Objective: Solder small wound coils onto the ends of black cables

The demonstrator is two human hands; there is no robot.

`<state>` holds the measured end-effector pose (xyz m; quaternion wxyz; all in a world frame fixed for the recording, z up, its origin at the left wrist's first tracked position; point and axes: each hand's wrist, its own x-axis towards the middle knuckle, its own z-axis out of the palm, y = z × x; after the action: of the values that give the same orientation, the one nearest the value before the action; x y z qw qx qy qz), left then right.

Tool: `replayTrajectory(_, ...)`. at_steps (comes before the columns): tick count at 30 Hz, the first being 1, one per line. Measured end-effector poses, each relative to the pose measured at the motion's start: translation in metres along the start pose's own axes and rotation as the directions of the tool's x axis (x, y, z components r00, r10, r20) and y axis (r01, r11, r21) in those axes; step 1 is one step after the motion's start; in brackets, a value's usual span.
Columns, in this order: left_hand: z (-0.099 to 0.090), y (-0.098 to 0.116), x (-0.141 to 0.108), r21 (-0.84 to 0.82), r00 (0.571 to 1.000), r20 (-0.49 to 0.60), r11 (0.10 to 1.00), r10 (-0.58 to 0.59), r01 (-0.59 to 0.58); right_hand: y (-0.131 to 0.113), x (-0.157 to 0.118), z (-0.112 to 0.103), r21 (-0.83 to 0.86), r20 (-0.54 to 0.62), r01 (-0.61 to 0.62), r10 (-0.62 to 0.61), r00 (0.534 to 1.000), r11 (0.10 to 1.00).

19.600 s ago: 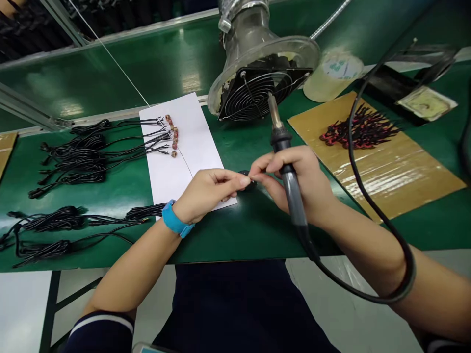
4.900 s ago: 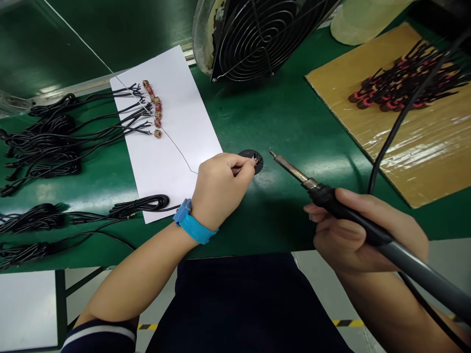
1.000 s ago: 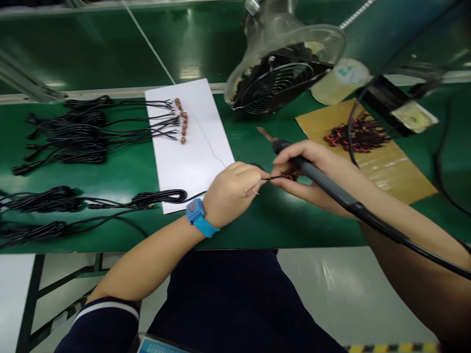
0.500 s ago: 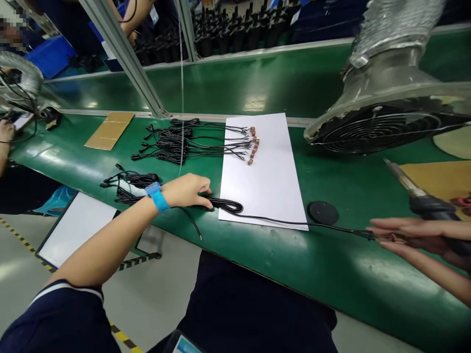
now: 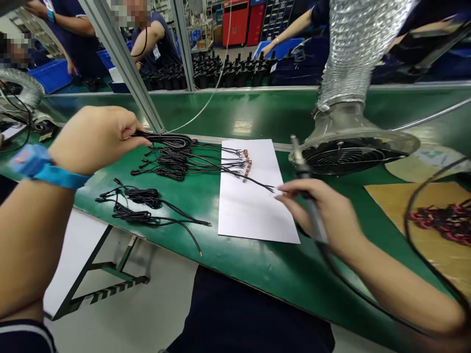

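My left hand (image 5: 106, 130), a blue band on its wrist, pinches a folded bundle of black cable (image 5: 167, 139) above the far row of cables. That cable stretches right to my right hand (image 5: 324, 211), whose fingertips close near its split wire ends and a small copper-coloured part. A blurred soldering iron (image 5: 312, 215) sits in the same hand, its tip pointing up and away. Several coiled black cables (image 5: 171, 164) lie with their wire ends on a white sheet (image 5: 253, 215), beside small copper-coloured coils (image 5: 247, 169). Two more cables (image 5: 142, 196) lie nearer me.
A fume hood (image 5: 342, 152) on a silver duct hangs at the right. Cardboard (image 5: 390, 196) with a pile of red and black parts (image 5: 445, 220) lies beneath it. A metal post (image 5: 121, 63) rises behind the cables. Co-workers and black parts (image 5: 235, 71) are beyond the green bench (image 5: 250, 264).
My left hand has lifted the cable bundle up and left, over the far row. My right hand has moved left over the white sheet with the cable end and soldering iron. The view has tilted up.
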<state>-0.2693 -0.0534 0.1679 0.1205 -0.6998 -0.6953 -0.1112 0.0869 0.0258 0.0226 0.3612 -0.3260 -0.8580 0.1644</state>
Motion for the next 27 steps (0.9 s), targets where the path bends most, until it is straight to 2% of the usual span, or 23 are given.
replayTrajectory(1,0.008,-0.01,0.0,0.147,0.999,0.038,0.989,-0.019,0.013,0.002,0.011,0.018,-0.001,0.055,0.029,-0.029,0.998,1.0)
replayTrajectory(2,0.019,-0.019,-0.002,0.263,0.997,0.056,0.964,-0.053,0.037,0.006,0.019,0.036,-0.001,0.036,0.046,-0.046,0.998,0.999)
replayTrajectory(4,0.043,-0.034,-0.008,0.384,0.968,0.207,0.922,-0.142,0.053,0.014,0.028,0.066,-0.01,0.087,0.083,-0.081,0.993,0.997)
replayTrajectory(6,0.064,-0.043,-0.021,0.445,0.942,0.248,0.89,-0.228,0.098,0.022,0.029,0.088,-0.017,0.102,0.103,-0.101,0.99,0.994)
replayTrajectory(8,0.075,-0.042,-0.038,0.42,0.931,0.288,0.903,-0.226,0.089,0.03,0.028,0.1,-0.031,0.09,0.117,-0.114,0.989,0.993)
replayTrajectory(11,0.079,-0.021,-0.064,0.279,0.907,0.407,0.96,-0.104,-0.016,0.037,0.026,0.101,-0.048,0.079,0.142,-0.138,0.987,0.989)
replayTrajectory(14,0.083,0.009,-0.082,0.107,0.821,0.564,0.979,0.083,-0.173,0.034,0.024,0.088,-0.09,0.091,0.194,-0.186,0.978,0.977)
replayTrajectory(17,0.095,0.029,-0.09,-0.011,0.728,0.651,0.962,0.214,-0.273,0.018,0.016,0.064,-0.129,0.098,0.223,-0.212,0.972,0.966)
replayTrajectory(19,0.106,0.035,-0.093,-0.043,0.705,0.656,0.946,0.269,-0.32,0.005,0.006,0.043,-0.157,0.056,0.219,-0.212,0.976,0.963)
replayTrajectory(22,0.113,0.038,-0.099,-0.037,0.71,0.609,0.907,0.353,-0.419,-0.005,-0.019,0.008,-0.21,-0.027,0.202,-0.212,0.977,0.957)
replayTrajectory(24,0.11,0.036,-0.105,-0.035,0.719,0.556,0.877,0.416,-0.48,-0.004,-0.04,-0.014,-0.259,-0.062,0.183,-0.206,0.977,0.948)
replayTrajectory(26,0.104,0.028,-0.111,-0.098,0.812,0.385,0.894,0.44,-0.438,0.005,-0.062,-0.033,-0.336,-0.098,0.144,-0.187,0.977,0.931)
replayTrajectory(27,0.1,0.021,-0.112,-0.155,0.869,0.284,0.913,0.406,-0.376,0.013,-0.073,-0.042,-0.388,-0.124,0.112,-0.172,0.977,0.915)
